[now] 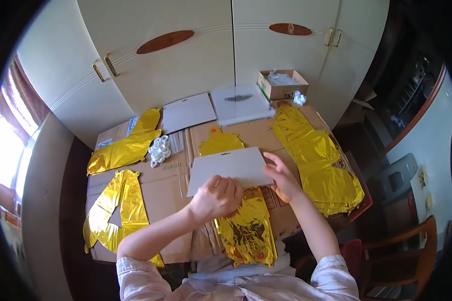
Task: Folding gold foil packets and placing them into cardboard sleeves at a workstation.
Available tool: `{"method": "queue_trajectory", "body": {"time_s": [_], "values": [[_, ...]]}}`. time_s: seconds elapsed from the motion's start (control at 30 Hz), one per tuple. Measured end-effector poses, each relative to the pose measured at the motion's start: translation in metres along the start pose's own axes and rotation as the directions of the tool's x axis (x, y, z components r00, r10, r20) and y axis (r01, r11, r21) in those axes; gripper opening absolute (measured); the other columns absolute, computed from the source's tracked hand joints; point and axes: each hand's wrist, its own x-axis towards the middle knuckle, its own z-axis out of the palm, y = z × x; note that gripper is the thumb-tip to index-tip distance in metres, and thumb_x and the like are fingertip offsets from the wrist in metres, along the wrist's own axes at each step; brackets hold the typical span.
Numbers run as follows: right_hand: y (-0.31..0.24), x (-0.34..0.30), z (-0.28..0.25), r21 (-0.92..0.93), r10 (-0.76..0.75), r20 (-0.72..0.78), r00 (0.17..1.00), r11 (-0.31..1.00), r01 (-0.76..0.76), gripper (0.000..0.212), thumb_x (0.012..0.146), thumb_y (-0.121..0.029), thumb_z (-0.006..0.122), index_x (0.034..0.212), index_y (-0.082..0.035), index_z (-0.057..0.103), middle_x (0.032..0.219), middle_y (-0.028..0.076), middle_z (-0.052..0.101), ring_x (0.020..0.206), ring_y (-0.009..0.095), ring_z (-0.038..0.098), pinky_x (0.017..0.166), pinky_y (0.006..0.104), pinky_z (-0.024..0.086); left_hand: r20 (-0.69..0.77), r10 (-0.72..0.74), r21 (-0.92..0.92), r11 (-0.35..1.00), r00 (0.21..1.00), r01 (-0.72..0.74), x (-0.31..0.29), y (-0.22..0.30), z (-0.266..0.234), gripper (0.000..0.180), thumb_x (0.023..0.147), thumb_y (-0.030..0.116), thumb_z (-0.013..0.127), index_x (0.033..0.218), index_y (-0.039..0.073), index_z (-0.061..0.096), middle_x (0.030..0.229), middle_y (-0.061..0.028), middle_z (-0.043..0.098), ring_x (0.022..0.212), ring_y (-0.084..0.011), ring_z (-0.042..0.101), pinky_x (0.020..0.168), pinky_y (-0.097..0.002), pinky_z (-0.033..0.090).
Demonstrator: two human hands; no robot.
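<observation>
A pale rectangular card (226, 168) with a small slot near its far edge lies over a flat gold foil balloon (248, 231) in front of me. The foil shows beyond the card and on my side of it. My left hand (218, 197) is closed in a fist at the card's near edge; what its fingers hold, if anything, is hidden. At the card's right edge, my right hand (282, 178) has its fingers apart and bent toward the card, the fingertips close to or touching it.
Cardboard (168, 195) covers the table. Stacked gold foil balloons (321, 165) lie right, with others (123, 150) at left. White ribbon coils (159, 150), a pale board (189, 113), a clear plastic sleeve (241, 104) and a carton (284, 85) sit farther back, before a cabinet. A wooden chair (422, 256) stands right.
</observation>
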Motion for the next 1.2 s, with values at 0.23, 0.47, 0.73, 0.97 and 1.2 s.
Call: {"method": "queue_trajectory", "body": {"time_s": [0.23, 0.47, 0.73, 0.97, 1.2], "values": [[0.022, 0.015, -0.02, -0.418, -0.096, 0.075, 0.993, 0.901, 0.119, 0.054, 0.09, 0.0, 0.063, 0.138, -0.003, 0.038, 0.107, 0.011, 0.065, 0.094, 0.014, 0.061, 0.081, 0.0283, 0.05, 0.351, -0.277, -0.408, 0.815, 0.894, 0.412, -0.028, 0.01, 0.02, 0.037, 0.091, 0.03, 0.064, 0.123, 0.014, 0.063, 0.134, -0.0073, 0.058, 0.134, -0.029, 0.045, 0.112, -0.052, 0.03], [0.039, 0.017, -0.021, -0.816, -0.325, 0.139, 0.935, 0.497, 0.294, 0.054, 0.083, -0.012, 0.072, 0.131, -0.006, 0.048, 0.105, 0.013, 0.063, 0.091, 0.029, 0.061, 0.083, 0.037, 0.049, 0.486, -0.205, -0.41, 0.805, 0.85, 0.429, -0.068, -0.004, 0.058, 0.047, 0.095, 0.037, 0.056, 0.141, 0.027, 0.051, 0.151, -0.006, 0.042, 0.144, -0.0324, 0.031, 0.114, -0.0606, 0.021], [0.05, 0.012, -0.028, -0.898, -0.526, 0.358, 0.772, 0.032, 0.438, 0.039, 0.084, -0.017, 0.069, 0.12, -0.007, 0.057, 0.108, 0.011, 0.057, 0.102, 0.032, 0.051, 0.093, 0.0448, 0.042, 0.466, -0.204, -0.449, 0.784, 0.861, 0.429, -0.069, 0.001, 0.06, 0.043, 0.095, 0.039, 0.056, 0.136, 0.028, 0.057, 0.149, -0.0066, 0.045, 0.141, -0.031, 0.035, 0.113, -0.057, 0.022], [0.051, 0.006, -0.025, -0.902, -0.526, 0.367, 0.767, 0.001, 0.432, 0.038, 0.085, -0.016, 0.068, 0.12, -0.007, 0.057, 0.106, 0.011, 0.054, 0.101, 0.032, 0.049, 0.092, 0.0445, 0.043, 0.426, -0.206, -0.463, 0.787, 0.881, 0.408, -0.067, 0.004, 0.058, 0.039, 0.093, 0.038, 0.058, 0.132, 0.034, 0.06, 0.144, -0.0062, 0.049, 0.139, -0.0313, 0.038, 0.112, -0.0589, 0.022], [0.052, 0.004, -0.023, -0.908, -0.52, 0.365, 0.772, -0.016, 0.418, 0.036, 0.085, -0.015, 0.066, 0.119, -0.007, 0.058, 0.107, 0.013, 0.053, 0.1, 0.033, 0.048, 0.091, 0.0464, 0.043, 0.391, -0.216, -0.468, 0.79, 0.894, 0.396, -0.066, 0.004, 0.056, 0.037, 0.092, 0.036, 0.06, 0.128, 0.036, 0.063, 0.141, -0.0057, 0.051, 0.136, -0.0306, 0.04, 0.111, -0.0587, 0.022]]}}
